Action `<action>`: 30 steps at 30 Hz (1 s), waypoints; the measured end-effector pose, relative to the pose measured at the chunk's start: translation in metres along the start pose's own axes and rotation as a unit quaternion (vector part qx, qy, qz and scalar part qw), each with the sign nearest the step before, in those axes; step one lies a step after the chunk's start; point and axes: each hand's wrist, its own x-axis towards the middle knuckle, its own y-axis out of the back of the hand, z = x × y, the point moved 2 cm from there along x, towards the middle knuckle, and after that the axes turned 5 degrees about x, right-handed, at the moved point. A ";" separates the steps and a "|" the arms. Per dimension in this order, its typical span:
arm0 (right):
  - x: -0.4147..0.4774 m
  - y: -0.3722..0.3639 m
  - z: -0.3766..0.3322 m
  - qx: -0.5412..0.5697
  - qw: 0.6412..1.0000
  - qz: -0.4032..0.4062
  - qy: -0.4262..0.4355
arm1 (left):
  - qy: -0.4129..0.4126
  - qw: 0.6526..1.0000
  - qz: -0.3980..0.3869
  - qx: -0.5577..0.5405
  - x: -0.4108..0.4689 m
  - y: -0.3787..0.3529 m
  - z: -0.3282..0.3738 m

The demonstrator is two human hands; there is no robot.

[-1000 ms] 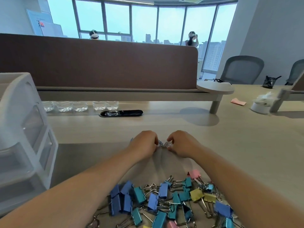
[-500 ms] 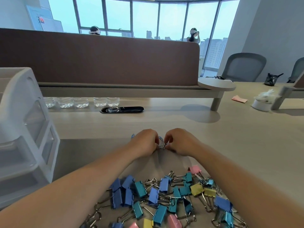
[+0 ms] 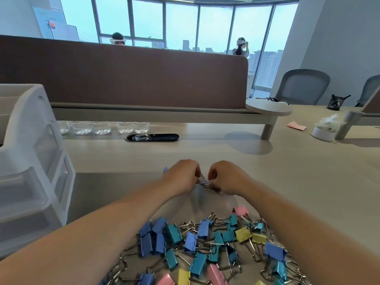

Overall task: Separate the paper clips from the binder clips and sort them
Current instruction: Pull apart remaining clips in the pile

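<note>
Bench [image 3: 308, 182] stretching toward office windows [image 3: 181, 23], left hand [image 3: 183, 175] and right hand [image 3: 228, 176] pinching paper clips [image 3: 203, 181] (chain slanting down rightward).

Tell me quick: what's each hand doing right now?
Left hand: fingers curled, pinching the silver paper clips.
Right hand: fingers curled, pinching the same clips from the other side.

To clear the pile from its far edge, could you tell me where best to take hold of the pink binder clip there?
Set your grip on the pink binder clip by its coloured body, coming from above on the far side. That end lies free at the edge, while its wire handles run back into the pile and would probably snag.
</note>
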 end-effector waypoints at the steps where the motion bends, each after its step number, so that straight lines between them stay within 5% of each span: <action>1: -0.001 0.000 -0.001 -0.004 1.000 -0.003 0.001 | -0.001 1.000 -0.003 0.005 0.001 -0.001 0.000; 16: 0.003 -0.007 -0.003 -0.047 0.996 -0.070 -0.017 | 0.011 0.997 -0.055 0.045 -0.001 0.002 0.011; 30: -0.018 0.001 -0.007 0.004 1.000 -0.026 -0.003 | 0.013 0.998 -0.038 0.039 -0.017 0.004 0.009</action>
